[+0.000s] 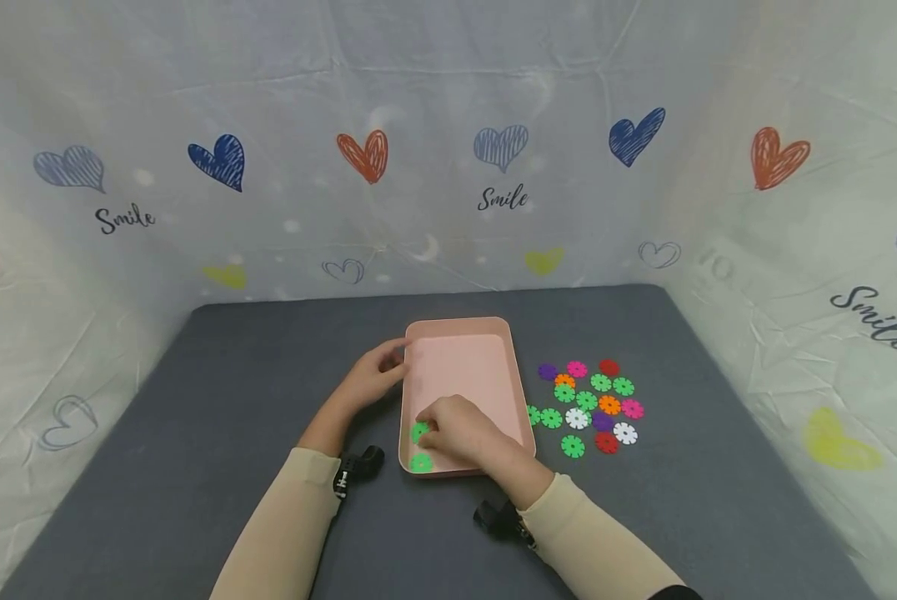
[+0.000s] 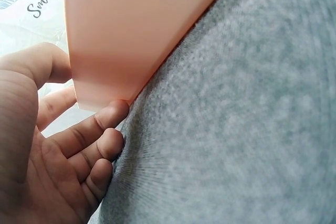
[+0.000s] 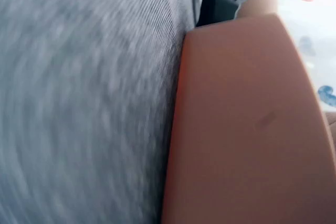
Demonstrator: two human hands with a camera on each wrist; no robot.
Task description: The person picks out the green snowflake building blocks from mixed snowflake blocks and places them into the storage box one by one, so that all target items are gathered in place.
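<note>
A pink tray lies on the table. My left hand holds its left side near the far corner; in the left wrist view, thumb and fingers of that hand are at the tray's rim and outer wall. My right hand reaches into the near left part of the tray, its bent fingers pinching a green notched disc close over the tray floor. Another green notched disc lies in the near left corner. The right wrist view shows only the tray's outer wall, the hand itself hidden.
To the tray's right, several loose notched discs lie spread on the grey table: green, white, red, purple, orange and pink. A printed curtain surrounds the table's back and sides.
</note>
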